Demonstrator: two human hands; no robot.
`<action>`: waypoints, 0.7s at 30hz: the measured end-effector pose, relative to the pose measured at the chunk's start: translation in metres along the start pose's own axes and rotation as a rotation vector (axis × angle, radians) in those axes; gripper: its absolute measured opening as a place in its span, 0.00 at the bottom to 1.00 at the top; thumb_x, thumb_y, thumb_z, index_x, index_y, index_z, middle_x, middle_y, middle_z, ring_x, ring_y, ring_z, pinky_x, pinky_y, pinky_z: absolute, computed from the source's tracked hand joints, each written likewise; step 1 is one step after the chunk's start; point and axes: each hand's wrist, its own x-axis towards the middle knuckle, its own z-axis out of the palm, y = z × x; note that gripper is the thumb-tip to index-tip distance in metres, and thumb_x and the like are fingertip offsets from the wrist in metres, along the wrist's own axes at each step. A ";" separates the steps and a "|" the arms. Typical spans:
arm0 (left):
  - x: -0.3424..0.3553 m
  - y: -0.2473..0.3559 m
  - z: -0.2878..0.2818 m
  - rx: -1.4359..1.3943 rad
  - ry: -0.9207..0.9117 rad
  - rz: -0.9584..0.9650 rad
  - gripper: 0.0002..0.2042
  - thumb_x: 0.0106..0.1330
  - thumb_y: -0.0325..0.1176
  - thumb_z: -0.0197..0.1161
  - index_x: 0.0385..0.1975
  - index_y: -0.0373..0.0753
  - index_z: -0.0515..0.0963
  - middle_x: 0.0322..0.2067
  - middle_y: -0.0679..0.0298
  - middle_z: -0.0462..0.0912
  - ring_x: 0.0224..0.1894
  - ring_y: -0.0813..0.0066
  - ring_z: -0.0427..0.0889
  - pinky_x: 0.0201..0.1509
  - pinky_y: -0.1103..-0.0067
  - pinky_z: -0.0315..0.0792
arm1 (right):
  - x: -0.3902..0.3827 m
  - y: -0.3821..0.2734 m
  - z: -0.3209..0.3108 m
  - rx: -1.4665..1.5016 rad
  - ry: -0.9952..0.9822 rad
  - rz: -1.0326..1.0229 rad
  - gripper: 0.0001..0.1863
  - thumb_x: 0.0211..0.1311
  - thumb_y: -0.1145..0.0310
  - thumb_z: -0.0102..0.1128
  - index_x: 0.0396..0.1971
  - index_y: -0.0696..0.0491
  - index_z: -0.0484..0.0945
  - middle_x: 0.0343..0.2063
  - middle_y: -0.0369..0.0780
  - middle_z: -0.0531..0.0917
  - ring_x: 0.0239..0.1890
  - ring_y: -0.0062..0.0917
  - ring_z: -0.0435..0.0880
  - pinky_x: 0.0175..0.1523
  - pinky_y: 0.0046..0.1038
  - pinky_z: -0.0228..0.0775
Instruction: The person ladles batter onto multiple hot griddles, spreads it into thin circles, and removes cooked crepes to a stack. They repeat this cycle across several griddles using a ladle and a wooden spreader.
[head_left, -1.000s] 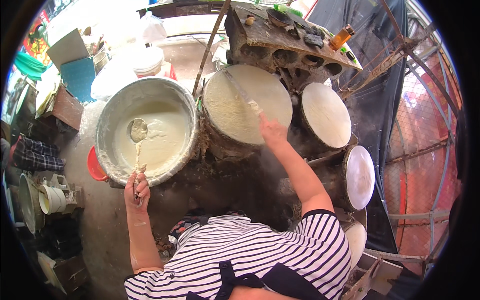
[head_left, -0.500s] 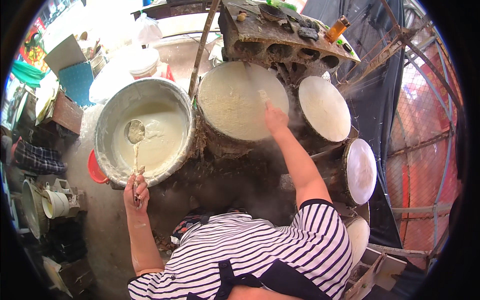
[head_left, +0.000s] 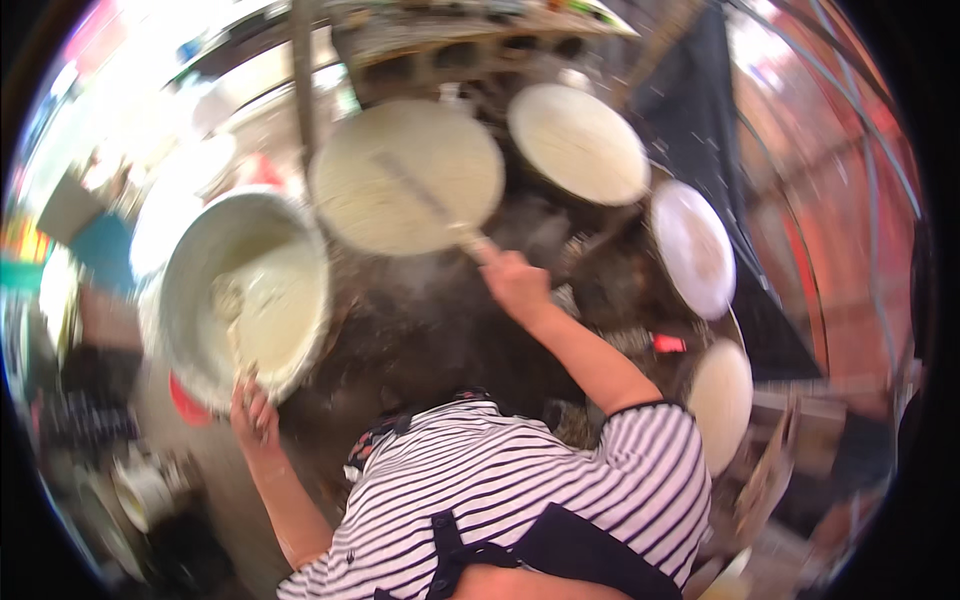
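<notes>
Brown floor below, we see left hand fingers wrapped round a ladle, its bowl in the tub, likely for drips, right hand fingers clamped on a spatula angled over the pale round top, probably for reach.

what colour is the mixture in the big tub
Pale cream; the mixture shows best in the head view.

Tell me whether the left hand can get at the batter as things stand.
Probably yes: the left hand holds a ladle reaching into the tub, and nothing visible blocks its way to the batter.
</notes>
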 end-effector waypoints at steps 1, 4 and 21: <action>0.001 -0.002 -0.003 0.010 -0.046 -0.016 0.11 0.71 0.34 0.42 0.39 0.31 0.64 0.22 0.66 0.68 0.11 0.86 0.58 0.07 0.88 0.55 | -0.005 -0.001 0.013 0.063 -0.026 -0.023 0.20 0.56 0.61 0.54 0.50 0.42 0.69 0.24 0.40 0.75 0.18 0.35 0.77 0.20 0.35 0.70; 0.000 0.010 -0.027 0.083 -0.145 -0.036 0.15 0.71 0.34 0.41 0.48 0.28 0.64 0.20 0.69 0.65 0.10 0.89 0.55 0.07 0.89 0.52 | 0.006 -0.004 -0.002 0.223 -0.075 0.277 0.17 0.57 0.60 0.52 0.45 0.47 0.70 0.27 0.44 0.78 0.24 0.39 0.80 0.26 0.41 0.72; 0.096 0.011 -0.106 0.824 -0.356 -0.049 0.20 0.66 0.29 0.45 0.58 0.31 0.60 0.33 0.67 0.64 0.32 0.83 0.63 0.42 0.86 0.61 | -0.072 -0.157 -0.027 0.852 0.144 0.040 0.09 0.43 0.63 0.56 0.21 0.54 0.74 0.22 0.46 0.75 0.27 0.42 0.75 0.34 0.41 0.69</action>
